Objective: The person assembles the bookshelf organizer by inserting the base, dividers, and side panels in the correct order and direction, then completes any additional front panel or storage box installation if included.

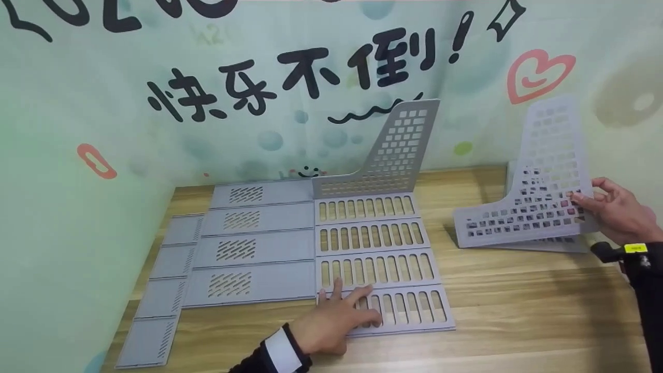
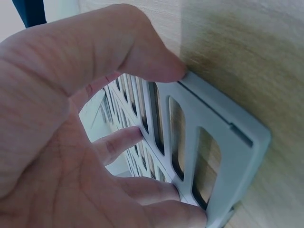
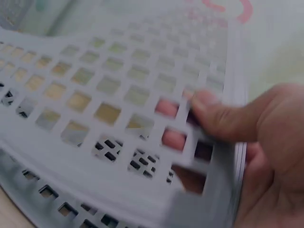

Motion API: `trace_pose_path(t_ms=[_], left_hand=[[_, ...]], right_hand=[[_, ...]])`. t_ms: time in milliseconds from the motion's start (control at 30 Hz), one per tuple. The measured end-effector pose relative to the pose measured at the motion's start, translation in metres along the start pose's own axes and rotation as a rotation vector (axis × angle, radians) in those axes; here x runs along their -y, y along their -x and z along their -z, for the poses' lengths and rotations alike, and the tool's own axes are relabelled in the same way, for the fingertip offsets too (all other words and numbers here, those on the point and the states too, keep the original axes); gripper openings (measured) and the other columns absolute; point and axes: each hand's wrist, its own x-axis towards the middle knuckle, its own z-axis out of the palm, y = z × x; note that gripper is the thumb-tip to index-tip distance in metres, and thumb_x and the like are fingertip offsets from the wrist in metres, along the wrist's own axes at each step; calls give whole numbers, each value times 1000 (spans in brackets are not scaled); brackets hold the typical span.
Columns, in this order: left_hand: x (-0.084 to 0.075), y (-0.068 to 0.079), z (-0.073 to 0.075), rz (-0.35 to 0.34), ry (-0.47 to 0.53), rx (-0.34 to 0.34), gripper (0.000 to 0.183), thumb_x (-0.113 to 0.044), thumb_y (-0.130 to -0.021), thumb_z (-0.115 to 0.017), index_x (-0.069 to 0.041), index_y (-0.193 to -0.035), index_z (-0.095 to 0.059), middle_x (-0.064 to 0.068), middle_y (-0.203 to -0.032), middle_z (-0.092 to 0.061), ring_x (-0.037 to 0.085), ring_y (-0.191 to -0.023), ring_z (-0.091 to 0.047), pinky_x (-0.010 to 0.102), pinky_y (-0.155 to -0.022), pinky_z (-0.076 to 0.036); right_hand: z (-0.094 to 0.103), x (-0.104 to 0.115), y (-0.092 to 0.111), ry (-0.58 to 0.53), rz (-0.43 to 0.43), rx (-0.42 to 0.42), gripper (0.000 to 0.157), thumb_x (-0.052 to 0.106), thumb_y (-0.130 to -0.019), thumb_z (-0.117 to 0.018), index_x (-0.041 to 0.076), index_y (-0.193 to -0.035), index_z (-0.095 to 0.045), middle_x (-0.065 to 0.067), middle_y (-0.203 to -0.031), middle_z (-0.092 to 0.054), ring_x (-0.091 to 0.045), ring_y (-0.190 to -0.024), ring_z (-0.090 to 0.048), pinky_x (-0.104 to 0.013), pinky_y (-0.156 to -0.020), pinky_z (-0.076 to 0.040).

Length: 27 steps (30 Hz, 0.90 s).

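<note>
My right hand [image 1: 624, 210] pinches a grey perforated L-shaped side panel [image 1: 549, 194] by its right edge, thumb on the face and fingers behind. In the right wrist view, fingertips show through the square holes of this panel [image 3: 95, 171]. A similar perforated panel [image 1: 564, 246] lies beneath it. My left hand [image 1: 331, 321] rests with fingers spread on the front of the grey slotted folding panel [image 1: 404, 287]. In the left wrist view, the thumb [image 2: 164, 66] is at the panel's edge and the other fingertips touch its slotted face.
Another perforated side panel [image 1: 420, 155] stands upright at the back of the slotted panel. Left of it lie a wide grey panel [image 1: 285, 248] with slanted slits and a narrow one [image 1: 147, 336]. A printed cloth [image 1: 259, 140] hangs behind the wooden table [image 1: 518, 300].
</note>
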Motion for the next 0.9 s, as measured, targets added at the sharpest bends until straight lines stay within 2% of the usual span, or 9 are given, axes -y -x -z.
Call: trace_pose_path(t_ms=[167,233,367,467,533,700,900], left_hand=[[0,0,0,-9,16,-1,85,7,-66,-84,-44,-129,-61,-2,-166,-18,69,-135,-15,81,-95,-31],[0,0,0,-12,14,-3,85,8,-65,-83,-44,-129,-61,-2,-166,-18,69,-135,-15,81,-95,-31],[0,0,1,-2,17,4,86,8,-66,-83,-46,-129,-61,-3,-166,-16,69,-135,-15,81,-96,-31],[0,-1,2,9,31,12,86,9,-66,-83,-46,-129,-61,-4,-166,-16,68,-137,-14,81,-97,-29],[0,-1,3,15,40,18,86,9,-66,-83,-46,-129,-61,-4,-167,-16,67,-137,-14,81,-98,-28],[-1,-1,3,18,41,16,86,10,-65,-83,-45,-128,-62,-3,-166,-17,67,-138,-13,81,-98,-28],[-2,0,0,23,39,11,86,9,-64,-83,-45,-127,-62,-3,-166,-18,67,-138,-13,81,-96,-30]], right_hand=[[-10,-5,-1,-368,120,155,53,-11,-104,-42,7,-154,-38,-9,-135,-64,-21,-115,-65,-35,-84,-58],[-16,-5,-4,-428,155,191,58,-12,-105,-37,8,-158,-32,-10,-141,-59,-24,-119,-63,-37,-89,-57],[-33,-2,-11,-408,235,156,58,-13,-104,-38,4,-159,-31,-12,-141,-58,-24,-119,-63,-36,-92,-55],[-46,-1,-16,-366,274,100,54,-14,-102,-43,-2,-154,-35,-15,-133,-64,-23,-115,-66,-35,-90,-56],[-54,-1,-19,-395,295,80,53,-17,-101,-43,-6,-152,-36,-18,-128,-66,-25,-110,-68,-36,-88,-56],[-67,-2,-26,-544,320,117,55,-20,-100,-39,-5,-153,-32,-22,-126,-66,-29,-109,-68,-41,-91,-55],[-72,-8,-32,-524,321,171,58,-20,-101,-36,0,-155,-35,-21,-133,-62,-29,-116,-65,-41,-95,-53]])
